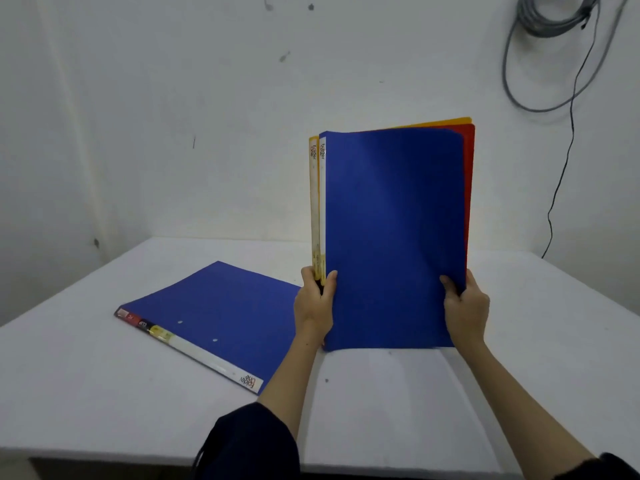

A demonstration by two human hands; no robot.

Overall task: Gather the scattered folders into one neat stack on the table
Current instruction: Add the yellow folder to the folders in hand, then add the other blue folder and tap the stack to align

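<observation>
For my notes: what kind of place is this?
Probably a plain workroom or office corner: a bare white table, marked white walls, grey cables hanging at the upper right, and office folders.

Scuffed white wall (207,98), grey coiled cable (554,46), white table (86,375)

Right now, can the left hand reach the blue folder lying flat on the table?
Probably yes, but not yet freely: the left hand grips the upright bundle of folders with the right hand. The flat blue folder lies close beside it, nothing between.
</observation>
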